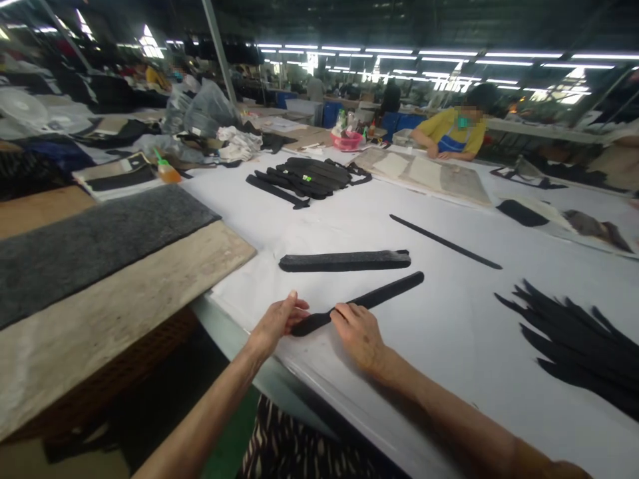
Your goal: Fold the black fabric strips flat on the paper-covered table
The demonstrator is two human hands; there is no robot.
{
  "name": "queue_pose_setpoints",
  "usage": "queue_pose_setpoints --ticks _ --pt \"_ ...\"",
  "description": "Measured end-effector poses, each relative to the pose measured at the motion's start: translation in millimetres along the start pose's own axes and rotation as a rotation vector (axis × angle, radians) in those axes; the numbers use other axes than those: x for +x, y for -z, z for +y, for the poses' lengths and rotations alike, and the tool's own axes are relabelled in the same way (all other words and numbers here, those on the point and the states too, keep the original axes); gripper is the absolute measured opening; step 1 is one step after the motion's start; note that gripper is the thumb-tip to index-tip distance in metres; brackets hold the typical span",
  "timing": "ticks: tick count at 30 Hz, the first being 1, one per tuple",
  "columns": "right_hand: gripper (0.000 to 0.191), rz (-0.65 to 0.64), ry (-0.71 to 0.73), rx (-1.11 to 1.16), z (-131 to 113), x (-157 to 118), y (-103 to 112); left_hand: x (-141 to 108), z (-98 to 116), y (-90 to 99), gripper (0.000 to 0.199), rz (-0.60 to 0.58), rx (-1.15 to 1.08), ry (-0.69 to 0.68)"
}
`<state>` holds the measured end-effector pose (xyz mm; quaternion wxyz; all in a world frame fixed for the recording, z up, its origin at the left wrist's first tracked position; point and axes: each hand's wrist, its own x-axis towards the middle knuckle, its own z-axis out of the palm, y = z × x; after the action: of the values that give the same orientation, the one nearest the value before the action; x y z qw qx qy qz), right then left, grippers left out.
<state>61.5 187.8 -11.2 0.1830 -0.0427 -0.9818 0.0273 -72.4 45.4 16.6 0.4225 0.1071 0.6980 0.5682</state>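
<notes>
A long black fabric strip (392, 289) lies slantwise on the white table, its near left end wider and slightly twisted. My left hand (275, 322) has its fingers curled at that wide end, thumb raised. Partway along the strip, my right hand (360, 334) is closed over it from above, with its fingertips pressing on it; their undersides are hidden. Just beyond lies a stack of black strips (344, 261) with a greyish top face. Farther to the right rests a single thin black strip (444, 241).
Fanned black pieces (579, 339) lie at the right, and a pile of black pieces (304, 178) farther back. A board with grey felt (100, 246) adjoins the left table edge. Across the table, a person in yellow (452, 133) works near a pink basket (348, 140).
</notes>
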Motion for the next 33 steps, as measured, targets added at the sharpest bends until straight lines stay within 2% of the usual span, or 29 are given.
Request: queue_pose_setpoints --ticks 2,5,8,11,15,18,25,28,33 --pt "0.02 -0.052 0.079 -0.044 -9.0 -3.2 -6.0 -3.9 -3.4 9.4 0.051 0.057 0.099 -0.019" --pt "0.02 -0.084 0.125 -0.033 -12.4 -8.4 -5.0 -8.7 -10.7 15.5 0.041 0.003 0.195 -0.089" --pt "0.022 -0.104 0.092 0.031 -9.3 -8.4 0.7 -13.3 -19.0 11.2 0.049 -0.018 0.334 -0.211" --pt "0.02 -0.121 0.031 0.121 -6.8 1.6 5.3 -17.1 -24.2 3.3 0.056 0.063 0.551 -0.309" --pt "0.019 -0.196 0.078 0.199 -9.8 22.7 3.9 -20.0 -25.1 -0.2 0.059 0.131 0.679 -0.335" --pt "0.019 -0.25 0.14 0.169 -12.7 31.6 -4.4 -20.6 -25.7 3.7 0.057 0.183 0.743 -0.333" --pt "0.02 -0.161 0.215 0.126 -12.5 26.6 -20.1 -23.5 -32.2 9.5 0.03 0.248 0.969 -0.437" --pt "0.022 -0.124 0.216 0.128 -12.6 25.4 -19.9 -25.2 -34.3 9.9 0.027 0.268 1.031 -0.463" --pt "0.023 -0.072 0.216 0.12 -13.1 26.0 -19.7 -25.8 -40.4 13.8 0.024 0.289 1.015 -0.522"
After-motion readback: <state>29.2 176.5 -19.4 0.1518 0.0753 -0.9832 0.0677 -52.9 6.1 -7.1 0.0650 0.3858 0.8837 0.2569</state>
